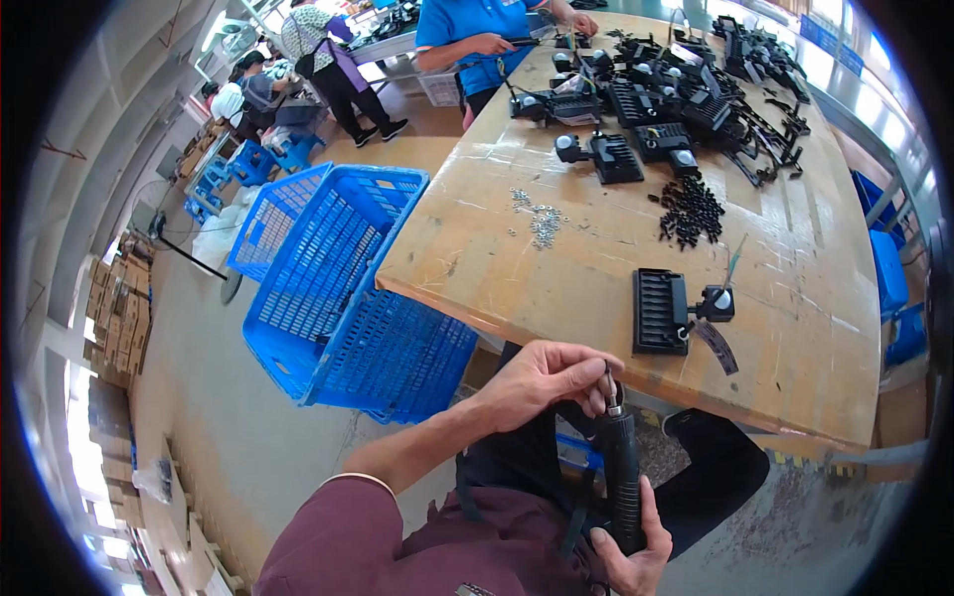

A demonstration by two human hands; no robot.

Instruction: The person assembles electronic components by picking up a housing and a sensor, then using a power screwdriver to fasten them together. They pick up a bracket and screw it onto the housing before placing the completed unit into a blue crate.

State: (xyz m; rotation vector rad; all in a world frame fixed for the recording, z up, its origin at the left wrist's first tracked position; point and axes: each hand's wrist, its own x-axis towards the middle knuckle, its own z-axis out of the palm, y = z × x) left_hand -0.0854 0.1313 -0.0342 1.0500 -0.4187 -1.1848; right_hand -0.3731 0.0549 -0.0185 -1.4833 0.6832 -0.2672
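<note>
Over my lap, my right hand (639,548) is closed round the lower end of a black electric screwdriver (622,475), which stands nearly upright with its metal nose upward. The fingers of my left hand (563,375) are pinched together at the screwdriver bit (612,390) on top. On the table just beyond lies a black finned lamp housing (660,310), with a small sensor head (715,302) with a white dome joined to its right side. A dark printed strip (716,348) hangs from it toward the table's near edge.
Farther up the wooden table (477,248) lie small metal nuts (544,226), a heap of black small parts (693,211) and many piled lamps (656,89). Blue plastic crates (348,298) stand at the table's left. A co-worker in a blue shirt (477,45) handles parts at the far edge.
</note>
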